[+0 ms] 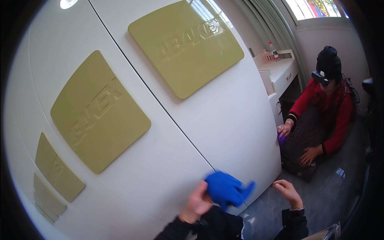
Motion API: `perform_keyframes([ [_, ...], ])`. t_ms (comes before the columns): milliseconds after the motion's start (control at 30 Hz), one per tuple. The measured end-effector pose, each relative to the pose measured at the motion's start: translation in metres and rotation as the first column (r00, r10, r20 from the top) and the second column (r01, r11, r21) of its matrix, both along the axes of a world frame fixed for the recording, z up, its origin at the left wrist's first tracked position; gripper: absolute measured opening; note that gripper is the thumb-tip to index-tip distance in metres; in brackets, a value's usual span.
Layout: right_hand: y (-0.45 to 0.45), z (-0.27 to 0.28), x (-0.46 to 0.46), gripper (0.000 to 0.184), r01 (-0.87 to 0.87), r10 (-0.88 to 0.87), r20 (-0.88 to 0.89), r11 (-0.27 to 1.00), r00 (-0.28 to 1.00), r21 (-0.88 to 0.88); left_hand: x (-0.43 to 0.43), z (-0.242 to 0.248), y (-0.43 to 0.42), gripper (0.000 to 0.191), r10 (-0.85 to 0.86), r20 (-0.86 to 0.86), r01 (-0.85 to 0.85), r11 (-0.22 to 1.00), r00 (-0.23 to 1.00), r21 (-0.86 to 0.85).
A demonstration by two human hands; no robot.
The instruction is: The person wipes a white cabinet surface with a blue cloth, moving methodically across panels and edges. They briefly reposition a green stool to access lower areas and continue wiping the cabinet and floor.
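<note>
My left hand (198, 201), at the lower middle, holds a bunched blue cloth (226, 189) close to a glossy white wardrobe door (180, 144). The cloth is slightly blurred, and its loose end hangs out to the right. To the right of it, my right hand (288, 191) is raised over the grey floor with fingers curled; nothing shows in it. Olive-green raised panels (186, 48) with embossed lettering are on the white doors.
At the right, a person (327, 99) in red sleeves and a black hat leans over a dark patterned stool or case (306, 138), one hand on a purple cloth (281, 138). Behind stands a white desk (282, 70) with a plastic bottle (274, 51). A clear-edged chair (325, 234) is at bottom right.
</note>
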State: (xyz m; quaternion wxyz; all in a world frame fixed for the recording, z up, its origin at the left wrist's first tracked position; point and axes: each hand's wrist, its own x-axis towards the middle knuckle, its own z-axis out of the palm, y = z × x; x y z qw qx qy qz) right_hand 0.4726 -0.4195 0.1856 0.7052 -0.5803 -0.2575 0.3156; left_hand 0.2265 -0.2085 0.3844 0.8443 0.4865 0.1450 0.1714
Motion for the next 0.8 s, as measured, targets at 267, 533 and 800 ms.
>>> perform_keyframes([
  [267,0.032,-0.038,0.008,0.019,0.15,-0.168,-0.165,0.982,0.972,-0.114,0.037,0.354,0.077,0.048,0.075,0.69,-0.169,-0.946,0.72,0.278],
  [533,0.052,-0.043,0.011,0.021,0.15,-0.155,-0.057,0.985,0.986,-0.089,0.112,0.417,0.146,0.054,0.276,0.827,0.488,-0.873,0.49,0.002],
  [800,0.041,-0.036,0.016,0.022,0.187,-0.187,-0.001,0.981,0.982,-0.057,0.117,0.272,0.12,0.02,0.168,0.841,0.336,-0.942,0.514,-0.017],
])
